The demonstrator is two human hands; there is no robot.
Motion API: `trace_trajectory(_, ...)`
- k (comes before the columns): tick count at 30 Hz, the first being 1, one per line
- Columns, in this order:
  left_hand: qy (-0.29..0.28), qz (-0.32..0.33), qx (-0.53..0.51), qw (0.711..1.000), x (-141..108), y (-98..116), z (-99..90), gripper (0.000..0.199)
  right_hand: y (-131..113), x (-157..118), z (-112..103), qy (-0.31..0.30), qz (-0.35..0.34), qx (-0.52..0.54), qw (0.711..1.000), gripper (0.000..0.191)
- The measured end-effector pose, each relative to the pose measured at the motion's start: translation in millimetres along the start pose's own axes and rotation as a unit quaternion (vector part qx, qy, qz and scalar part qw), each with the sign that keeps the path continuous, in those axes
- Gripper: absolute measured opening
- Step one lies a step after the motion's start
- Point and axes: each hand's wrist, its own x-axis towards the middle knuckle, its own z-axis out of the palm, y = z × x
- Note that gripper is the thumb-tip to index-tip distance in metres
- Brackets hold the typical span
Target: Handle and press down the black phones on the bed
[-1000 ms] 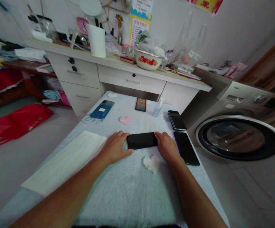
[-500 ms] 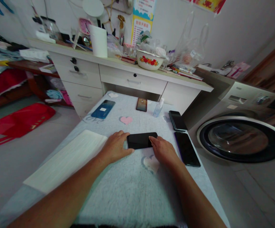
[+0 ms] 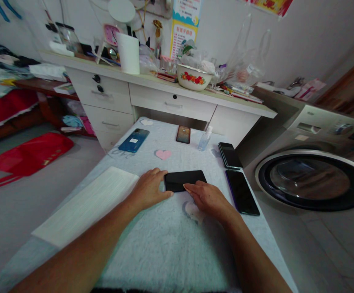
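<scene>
A black smartphone [image 3: 179, 178] lies flat, screen up, on the cloth-covered table [image 3: 152, 240] in front of me. My left hand [image 3: 149, 188] grips its left end, with the thumb at the near corner and the fingers at the far one. Across the lower right part of the screen rests my right hand [image 3: 206, 197]. Its fingers are bent and pressed together, tips on the glass; whether anything is under them is hidden. A folded white cloth or paper [image 3: 86, 207] lies left of my left forearm. To the right is another dark phone [image 3: 242, 192].
A stack of phones [image 3: 230, 155] lies at the right edge. Toward the back are a clear spray bottle [image 3: 205, 139], a brown-backed phone [image 3: 183, 134] and a blue phone [image 3: 134, 140]. Beyond stand a white desk [image 3: 173, 105] and, at right, a washing machine [image 3: 308, 179].
My right hand has slid left and toward me over the phone's screen, uncovering its upper right corner. My left hand keeps its hold, and the phone looks unmoved.
</scene>
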Motion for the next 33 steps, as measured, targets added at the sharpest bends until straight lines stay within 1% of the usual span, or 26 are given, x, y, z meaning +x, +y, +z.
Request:
trace_trajectory(4,0.000,-0.001,0.002,1.000,0,-1,0.7,0.061,6,-1,-2,0.010,0.033,-0.005,0.999,0.038)
trace_trajectory(9,0.003,-0.001,0.004,1.000,0,-1,1.4,0.060,22,-3,-5,0.022,0.081,-0.012,0.996,0.040)
trace_trajectory(14,0.001,0.005,0.005,1.000,0,-1,0.5,0.059,33,-3,-2,0.050,0.115,-0.027,0.992,0.040)
trace_trajectory(18,0.005,0.006,0.003,1.000,0,-1,1.2,0.059,29,2,0,0.066,0.143,-0.060,0.986,0.040)
trace_trajectory(25,0.004,0.001,0.000,1.000,0,-1,2.1,0.057,21,19,-8,0.040,0.185,-0.101,0.977,0.039)
trace_trajectory(29,0.009,0.003,-0.002,1.000,-1,-2,2.7,0.060,18,28,-8,0.045,0.190,-0.100,0.976,0.038)
trace_trajectory(33,0.008,0.003,-0.001,1.000,-1,-1,2.0,0.058,15,32,-4,0.059,0.181,-0.094,0.977,0.037)
